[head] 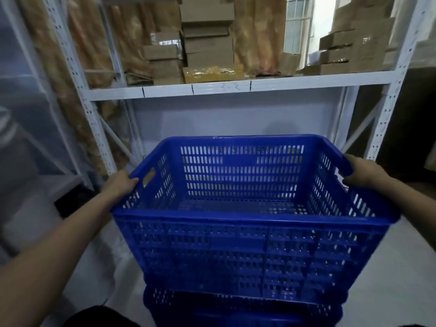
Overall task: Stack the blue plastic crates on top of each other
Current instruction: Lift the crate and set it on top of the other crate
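Head view shows you holding the upper blue crate (250, 208) by its side rims: your left hand (120, 185) is curled around its left handle edge, your right hand (363, 172) wrapped over its right rim, keeping it level. It sits directly above the lower blue crate (243, 310), apparently nesting into it.

The room was dim, lit chiefly by a bright, overexposed window (297, 24) at upper right. Motion blur softened the whole frame, and the shelving uprights (77, 74) bowed near the edges.
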Demonstrator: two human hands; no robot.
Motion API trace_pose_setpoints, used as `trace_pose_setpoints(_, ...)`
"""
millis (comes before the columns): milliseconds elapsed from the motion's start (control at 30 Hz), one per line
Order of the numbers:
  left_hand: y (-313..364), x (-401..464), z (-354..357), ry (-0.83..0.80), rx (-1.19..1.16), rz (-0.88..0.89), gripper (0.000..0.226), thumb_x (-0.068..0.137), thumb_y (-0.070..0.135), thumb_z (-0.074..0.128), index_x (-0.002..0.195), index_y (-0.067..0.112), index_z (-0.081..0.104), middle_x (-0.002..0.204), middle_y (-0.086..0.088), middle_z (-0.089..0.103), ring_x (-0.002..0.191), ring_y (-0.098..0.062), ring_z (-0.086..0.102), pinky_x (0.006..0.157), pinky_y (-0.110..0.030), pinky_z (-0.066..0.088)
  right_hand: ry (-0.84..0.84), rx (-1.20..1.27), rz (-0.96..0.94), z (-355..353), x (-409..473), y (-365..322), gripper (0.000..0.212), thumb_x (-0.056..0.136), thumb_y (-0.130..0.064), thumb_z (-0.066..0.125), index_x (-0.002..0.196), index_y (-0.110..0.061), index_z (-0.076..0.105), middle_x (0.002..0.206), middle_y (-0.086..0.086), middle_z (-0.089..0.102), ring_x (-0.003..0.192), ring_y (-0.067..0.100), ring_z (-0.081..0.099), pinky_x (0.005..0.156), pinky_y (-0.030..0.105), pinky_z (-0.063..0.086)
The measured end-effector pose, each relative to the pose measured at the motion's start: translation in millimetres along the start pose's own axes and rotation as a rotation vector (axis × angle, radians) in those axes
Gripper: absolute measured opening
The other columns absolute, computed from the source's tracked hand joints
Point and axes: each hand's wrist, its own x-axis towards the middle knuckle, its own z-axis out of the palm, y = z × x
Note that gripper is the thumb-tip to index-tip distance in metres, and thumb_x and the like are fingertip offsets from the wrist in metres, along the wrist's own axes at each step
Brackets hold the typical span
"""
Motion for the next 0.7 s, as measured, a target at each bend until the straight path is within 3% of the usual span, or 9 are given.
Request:
trace_pose_setpoints(167,-9.2,3.7,8.2,0.003,0.017,-0.004,0.025,0.096,0.028,0.049,0.09,0.005,0.056,0.083,-0.013,0.061,0.075,-0.029,0.058,0.071,-0.038,0.047,-0.004,0.005,0.007,7.5,-11.6,-6.0,0.051,0.08,-0.012,0.069,0.126,-0.011,0.049,0.095,0.008,0.059,0.085,0.03,0.059,0.08,0.043,0.05)
trace_pose_setpoints(333,-21.4,10.3,17.6,0.001,0.025,0.01,0.03,0.097,0.032,0.047,0.09,0.004,0.058,0.089,-0.018,0.064,0.076,-0.031,0.059,0.069,-0.035,0.046,0.009,0.024,0.02,18.9,-14.0,-4.1,0.053,0.079,-0.012,0.069,0.127,-0.014,0.047,0.104,0.012,0.065,0.092,0.032,0.065,0.081,0.045,0.054)
trace_pose_setpoints(500,-21.9,15.3,25.4,-0.024,0.023,0.02,0.032,0.098,0.032,0.046,0.085,0.004,0.056,0.075,-0.011,0.059,0.071,-0.03,0.06,0.065,-0.036,0.047,0.015,0.036,0.023,29.2,-12.0,-0.6,0.054,0.079,-0.01,0.068,0.129,-0.014,0.046,0.109,0.015,0.066,0.089,0.029,0.063,0.079,0.042,0.053)
trace_pose_setpoints(700,-22.0,23.2,41.5,-0.073,0.002,0.02,0.032,0.097,0.028,0.048,0.093,-0.001,0.06,0.09,-0.018,0.067,0.077,-0.031,0.063,0.07,-0.039,0.05,-0.009,0.039,0.045,38.2,-4.3,7.7,0.054,0.079,-0.013,0.069,0.128,-0.017,0.047,0.106,0.011,0.067,0.091,0.027,0.067,0.078,0.04,0.056)
